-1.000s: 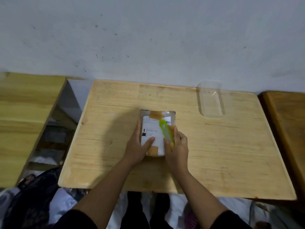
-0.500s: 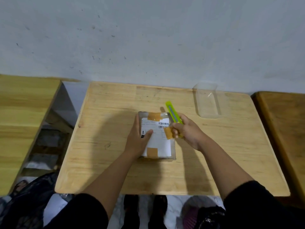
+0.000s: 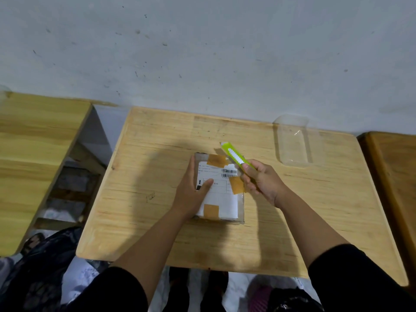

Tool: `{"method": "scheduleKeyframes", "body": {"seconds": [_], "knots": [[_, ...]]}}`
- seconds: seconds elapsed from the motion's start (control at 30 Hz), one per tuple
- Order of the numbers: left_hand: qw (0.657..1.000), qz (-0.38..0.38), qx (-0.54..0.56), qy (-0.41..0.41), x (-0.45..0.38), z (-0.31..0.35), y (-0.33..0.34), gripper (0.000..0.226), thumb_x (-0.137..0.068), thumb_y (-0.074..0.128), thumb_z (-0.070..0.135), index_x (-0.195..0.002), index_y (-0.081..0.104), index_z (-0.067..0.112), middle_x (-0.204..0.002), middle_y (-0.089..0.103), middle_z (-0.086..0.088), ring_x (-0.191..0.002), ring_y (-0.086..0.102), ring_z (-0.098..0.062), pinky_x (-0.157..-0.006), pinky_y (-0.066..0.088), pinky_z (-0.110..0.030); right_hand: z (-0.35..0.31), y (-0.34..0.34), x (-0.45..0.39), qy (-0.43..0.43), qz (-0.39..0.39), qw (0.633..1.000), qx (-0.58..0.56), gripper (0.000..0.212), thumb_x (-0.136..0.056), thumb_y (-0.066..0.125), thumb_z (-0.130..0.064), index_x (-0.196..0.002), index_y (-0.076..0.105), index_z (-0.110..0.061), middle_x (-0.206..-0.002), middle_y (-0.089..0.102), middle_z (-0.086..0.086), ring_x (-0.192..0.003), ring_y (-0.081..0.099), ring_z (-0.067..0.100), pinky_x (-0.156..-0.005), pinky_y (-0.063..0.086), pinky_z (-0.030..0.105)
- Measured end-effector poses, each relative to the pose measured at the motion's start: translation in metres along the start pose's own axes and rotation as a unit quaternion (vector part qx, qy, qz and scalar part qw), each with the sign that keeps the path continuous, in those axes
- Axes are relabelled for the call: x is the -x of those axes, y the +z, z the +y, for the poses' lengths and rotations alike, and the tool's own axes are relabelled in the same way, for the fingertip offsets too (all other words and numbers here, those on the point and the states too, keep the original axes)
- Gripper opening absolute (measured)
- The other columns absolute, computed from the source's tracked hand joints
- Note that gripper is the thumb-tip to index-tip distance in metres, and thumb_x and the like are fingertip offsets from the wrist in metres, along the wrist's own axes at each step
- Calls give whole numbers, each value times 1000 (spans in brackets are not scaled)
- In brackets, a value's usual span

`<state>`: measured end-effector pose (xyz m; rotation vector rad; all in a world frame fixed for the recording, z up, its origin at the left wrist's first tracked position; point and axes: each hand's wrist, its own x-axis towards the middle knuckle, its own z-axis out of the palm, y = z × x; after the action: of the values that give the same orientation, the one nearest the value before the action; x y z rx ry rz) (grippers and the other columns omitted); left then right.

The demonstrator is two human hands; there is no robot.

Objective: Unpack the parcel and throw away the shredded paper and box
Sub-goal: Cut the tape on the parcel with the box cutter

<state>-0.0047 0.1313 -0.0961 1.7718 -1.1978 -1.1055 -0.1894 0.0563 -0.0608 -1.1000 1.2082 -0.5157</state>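
Observation:
A small parcel (image 3: 222,199) with a white shipping label and brown tape patches lies flat in the middle of the wooden table (image 3: 157,221). My left hand (image 3: 191,192) grips its left edge, thumb lying across the label. My right hand (image 3: 262,181) holds a lime-green utility knife (image 3: 233,155) at the parcel's right edge. The knife's tip points up and to the left, past the parcel's far right corner. The parcel is closed.
A clear plastic container (image 3: 292,143) stands at the table's back right. Another wooden table (image 3: 33,154) is to the left and a darker one (image 3: 396,176) to the right. A grey wall runs behind. Dark bags (image 3: 40,266) lie on the floor at lower left.
My right hand with the knife has moved from the top of the parcel to its right edge, blade end now pointing away. My left hand stays on the parcel's left side.

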Motion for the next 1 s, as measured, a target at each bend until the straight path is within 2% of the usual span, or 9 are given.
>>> {"method": "scheduleKeyframes", "body": {"seconds": [0.1,0.2,0.27,0.4,0.57,0.63,0.8,0.93,1.0], "knots": [[1000,-3,-1,-5,0,0,0,81,-89,56,38,-146,-1,35,-148,36,5,-120,50,-17,-96,46,-37,-9,-8,-4,-20,27,993,111,26,-94,52,-20,-95,58,6,-51,45,1,-36,32,10,-36,26,15],[1000,-3,0,-8,0,1,0,80,-89,56,37,-146,0,36,-147,38,5,-119,51,-17,-96,46,-36,-25,-23,-17,-48,22,974,220,23,-91,56,-27,-89,64,-5,-53,48,2,-39,37,10,-37,31,16],[1000,0,-9,-4,0,1,0,80,-89,57,36,-146,0,35,-147,37,5,-121,50,-17,-95,45,-33,-39,-34,-28,-53,-8,958,281,19,-90,58,-30,-90,67,-14,-54,50,1,-38,39,6,-41,34,15],[1000,0,-9,-14,0,1,0,81,-88,57,38,-146,1,37,-150,33,4,-125,47,-18,-99,45,-39,-73,-44,-47,-19,-122,924,362,18,-90,59,-27,-105,67,-25,-60,57,3,-33,39,6,-40,35,16],[1000,4,-4,-27,0,1,1,81,-87,58,40,-145,2,41,-148,37,3,-124,49,-17,-98,47,-42,-93,-41,-70,-15,-158,891,426,21,-88,61,-23,-109,68,-25,-64,57,2,-30,41,5,-47,40,21],[999,9,-14,-29,-1,2,1,81,-87,58,39,-145,2,39,-148,38,3,-121,51,-17,-96,49,-39,-97,-38,-77,-33,-162,880,446,20,-88,61,-24,-106,70,-26,-63,57,1,-31,41,6,-49,40,22],[999,15,-22,-39,-2,1,2,79,-88,58,37,-146,3,38,-145,41,2,-117,52,-16,-84,46,-24,-100,-34,-88,-70,-192,860,468,21,-87,62,-27,-106,69,-23,-61,57,0,-35,41,7,-41,38,17],[999,15,-21,-47,-2,1,2,79,-88,57,37,-145,3,39,-144,43,2,-106,52,-9,-64,43,-3,-100,-31,-95,-74,-202,846,488,22,-87,62,-29,-107,68,-24,-62,57,-1,-38,41,9,-50,40,24],[999,14,-13,-50,-2,2,2,78,-88,58,37,-145,4,40,-144,42,2,-104,51,-7,-63,41,2,-101,-31,-98,-82,-203,838,500,20,-87,62,-31,-106,68,-27,-62,58,-2,-35,41,5,-51,41,24]]}}
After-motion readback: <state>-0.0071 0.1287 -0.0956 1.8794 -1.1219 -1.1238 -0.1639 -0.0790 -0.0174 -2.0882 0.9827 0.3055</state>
